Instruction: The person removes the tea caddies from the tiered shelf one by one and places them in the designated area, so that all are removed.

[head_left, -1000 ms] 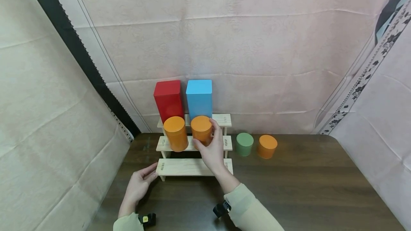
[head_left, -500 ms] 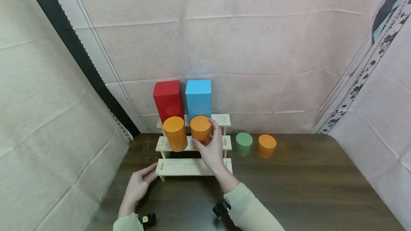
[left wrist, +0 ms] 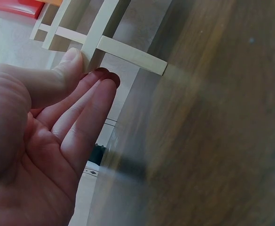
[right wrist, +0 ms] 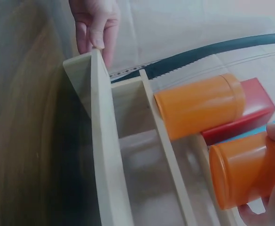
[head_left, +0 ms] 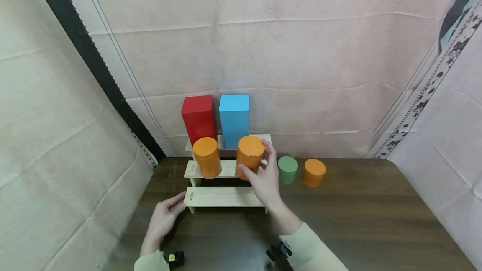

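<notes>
Rack (head_left: 222,197) on table (head_left: 357,221); boxes (head_left: 234,122) on top tier (head_left: 265,138); before them, cylinder (head_left: 208,160) on middle tier (head_left: 228,167), held cylinder (head_left: 250,154) right; other cylinders (head_left: 288,171) right of rack.

Across the lower frame, the tabletop (head_left: 369,216) bears a green cylinder (head_left: 288,171), a short orange cylinder (head_left: 314,173) and, centrally, a shelf (head_left: 222,197) carrying a red block (head_left: 199,120), blue block (head_left: 234,124) and tall orange cylinder (head_left: 207,159).
</notes>
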Demonstrator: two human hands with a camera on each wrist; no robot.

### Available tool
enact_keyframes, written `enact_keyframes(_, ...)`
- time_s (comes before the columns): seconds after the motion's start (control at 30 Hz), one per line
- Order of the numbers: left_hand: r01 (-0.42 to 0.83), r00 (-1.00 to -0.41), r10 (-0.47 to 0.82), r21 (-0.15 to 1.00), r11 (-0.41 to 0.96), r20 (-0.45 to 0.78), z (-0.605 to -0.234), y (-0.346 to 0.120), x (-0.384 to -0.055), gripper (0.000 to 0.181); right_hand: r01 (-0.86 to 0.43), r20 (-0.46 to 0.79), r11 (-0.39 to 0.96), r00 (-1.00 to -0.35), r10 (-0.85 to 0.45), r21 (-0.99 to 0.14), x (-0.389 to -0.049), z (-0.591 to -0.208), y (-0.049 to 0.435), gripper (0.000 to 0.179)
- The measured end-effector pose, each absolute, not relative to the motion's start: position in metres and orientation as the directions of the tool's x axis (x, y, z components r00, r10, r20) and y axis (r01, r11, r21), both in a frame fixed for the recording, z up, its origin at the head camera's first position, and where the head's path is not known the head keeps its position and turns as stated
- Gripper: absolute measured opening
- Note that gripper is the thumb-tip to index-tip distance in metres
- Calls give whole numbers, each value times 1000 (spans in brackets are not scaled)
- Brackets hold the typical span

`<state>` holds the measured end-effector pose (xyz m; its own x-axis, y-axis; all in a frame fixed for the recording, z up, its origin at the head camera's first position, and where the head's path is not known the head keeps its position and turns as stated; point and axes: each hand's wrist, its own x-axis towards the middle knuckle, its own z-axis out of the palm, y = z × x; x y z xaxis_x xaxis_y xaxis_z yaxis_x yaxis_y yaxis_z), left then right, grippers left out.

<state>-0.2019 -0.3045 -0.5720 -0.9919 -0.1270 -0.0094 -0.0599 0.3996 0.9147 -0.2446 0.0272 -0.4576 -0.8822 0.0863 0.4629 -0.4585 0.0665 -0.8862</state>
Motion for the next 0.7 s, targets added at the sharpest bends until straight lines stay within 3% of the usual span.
enact_keyframes(0.43, -51, -992, -129, 915, 400, 1, -571, -302, -201, 42, -508, 508, 40, -851, 133, -860, -237, -468, 88, 95)
enact_keyframes(0.7, -57, -991, -136, 915, 399, -3, -571, -302, -201, 42, -476, 476, 47, -858, 195, -878, -223, -483, 136, 102)
